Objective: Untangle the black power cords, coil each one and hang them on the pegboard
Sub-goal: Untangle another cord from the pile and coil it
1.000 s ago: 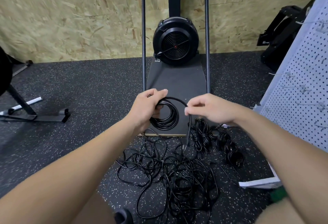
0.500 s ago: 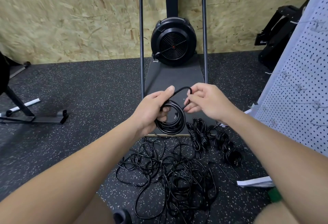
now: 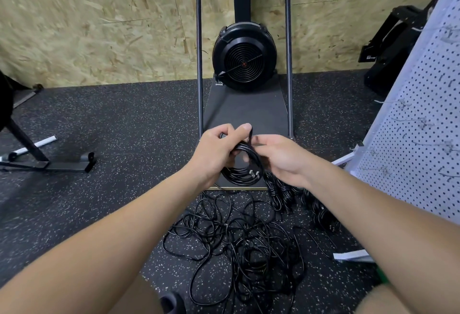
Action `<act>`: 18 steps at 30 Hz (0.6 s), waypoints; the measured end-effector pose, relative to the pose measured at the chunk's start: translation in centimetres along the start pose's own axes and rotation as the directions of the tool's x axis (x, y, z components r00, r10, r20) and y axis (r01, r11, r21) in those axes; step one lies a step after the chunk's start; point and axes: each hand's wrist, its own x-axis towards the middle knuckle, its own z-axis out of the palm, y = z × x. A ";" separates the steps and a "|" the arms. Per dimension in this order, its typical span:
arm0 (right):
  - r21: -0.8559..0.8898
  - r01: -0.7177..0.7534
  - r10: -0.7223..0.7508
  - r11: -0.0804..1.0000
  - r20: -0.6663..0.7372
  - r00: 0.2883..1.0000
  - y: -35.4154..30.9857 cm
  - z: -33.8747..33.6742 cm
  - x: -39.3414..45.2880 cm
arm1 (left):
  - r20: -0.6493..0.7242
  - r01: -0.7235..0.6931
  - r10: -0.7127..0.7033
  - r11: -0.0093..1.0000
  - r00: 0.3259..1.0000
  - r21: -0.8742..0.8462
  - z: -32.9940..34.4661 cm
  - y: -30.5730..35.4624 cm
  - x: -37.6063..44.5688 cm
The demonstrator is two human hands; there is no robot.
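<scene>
Between my hands, a coiled cord [image 3: 242, 169]: my left hand [image 3: 219, 150] grips it, my right hand [image 3: 280, 155] pinches its top loop.

1. We see a black rubber floor [image 3: 124, 119] flecked with pale specks.
2. At six o'clock on it lies a tangled pile of black power cords [image 3: 239, 246].
3. Toward four o'clock rest bundled cords [image 3: 281, 196], just beside the pile.
4. At twelve o'clock stands a dark platform [image 3: 245, 112] bearing a round black fan unit [image 3: 245, 56].
5. At nine o'clock sits a black metal stand foot [image 3: 49, 164].
6. At three o'clock the white pegboard [image 3: 418, 124] meets the floor.
</scene>
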 end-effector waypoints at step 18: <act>-0.499 0.180 -0.118 0.848 0.154 0.981 -0.9 -1.1 -2.0 | -0.198 0.026 -0.047 0.994 0.979 -0.107 -3.7 0.8 2.1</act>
